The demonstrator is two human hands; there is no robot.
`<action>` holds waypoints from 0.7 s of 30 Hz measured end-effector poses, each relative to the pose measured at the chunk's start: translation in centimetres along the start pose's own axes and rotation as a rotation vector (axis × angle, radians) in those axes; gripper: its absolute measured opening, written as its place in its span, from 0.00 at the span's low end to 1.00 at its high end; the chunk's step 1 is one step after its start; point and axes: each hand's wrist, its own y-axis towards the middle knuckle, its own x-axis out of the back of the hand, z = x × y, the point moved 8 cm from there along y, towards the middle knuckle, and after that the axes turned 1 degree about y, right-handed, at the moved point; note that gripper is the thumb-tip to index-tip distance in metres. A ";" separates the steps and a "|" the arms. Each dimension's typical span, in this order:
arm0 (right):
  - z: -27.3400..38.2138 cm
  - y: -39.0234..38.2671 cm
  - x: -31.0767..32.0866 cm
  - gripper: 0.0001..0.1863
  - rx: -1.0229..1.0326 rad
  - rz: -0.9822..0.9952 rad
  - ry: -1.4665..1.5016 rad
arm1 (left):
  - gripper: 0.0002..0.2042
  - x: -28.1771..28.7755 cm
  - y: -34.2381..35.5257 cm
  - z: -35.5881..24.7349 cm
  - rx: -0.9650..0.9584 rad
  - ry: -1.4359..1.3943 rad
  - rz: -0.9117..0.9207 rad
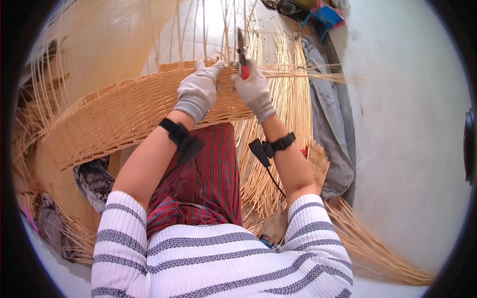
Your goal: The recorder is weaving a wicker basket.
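- A long wicker piece [124, 114] slants across the middle of the scene, from low on the left up to the hands, its near edge just beyond the person's lap.
- Thin upright sticks [203, 35] rise from its far edge, some of them blurred.
- The left hand [198, 90], in a pale glove, lies against the wicker piece near its right part, fingers at the far edge; how firmly they close there I cannot tell.
- The right hand [252, 89], gloved too, is just to the right of it and grasps a tool [244, 71] with a red handle, its dark end pointing to the far side.
- Long side sticks [303, 73] run out to the right from beside the right hand.
- Under and beyond these, a thick spread of loose sticks [294, 104] covers the floor, reaching from the far side to the near side.
- To the right of this spread a grey cloth [328, 119] lies along the foot of a pale wall [407, 124].
- A blue stool [328, 17] stands at the far right.
- A red striped cloth [206, 169] covers the person's lap.
- Each forearm wears a black strap: left strap [174, 130], right strap [283, 142].
- At the near right, more sticks [380, 248] fan along the floor.
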 end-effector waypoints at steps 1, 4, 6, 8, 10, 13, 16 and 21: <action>0.8 -0.8 -0.1 0.14 0.096 0.040 0.037 | 0.29 0.2 -0.1 0.0 -0.035 -0.004 0.020; 0.2 -4.7 1.1 0.09 -0.031 0.046 0.479 | 0.30 2.4 -3.8 -0.1 -0.189 -0.063 -0.165; -0.1 -9.4 0.9 0.09 -0.124 0.237 0.638 | 0.35 2.8 -8.8 -0.9 -0.402 -0.293 -0.220; -1.3 -15.6 -0.8 0.12 -0.324 0.379 0.805 | 0.42 0.8 -14.2 -0.5 -0.415 -0.599 -0.018; -3.1 -22.5 -3.4 0.14 -0.603 0.401 0.953 | 0.49 -2.0 -19.2 -0.2 -0.320 -0.890 0.204; -4.1 -30.5 -5.3 0.19 -0.520 0.896 0.490 | 0.54 -6.3 -24.1 -0.1 -0.146 -1.024 0.434; -3.2 -34.3 -5.3 0.18 -0.309 0.977 0.530 | 0.53 -8.4 -26.3 -0.8 -0.155 -0.917 0.543; -4.5 -37.9 -5.3 0.25 -0.451 1.080 0.412 | 0.45 -9.7 -28.7 -1.8 -0.144 -0.967 0.753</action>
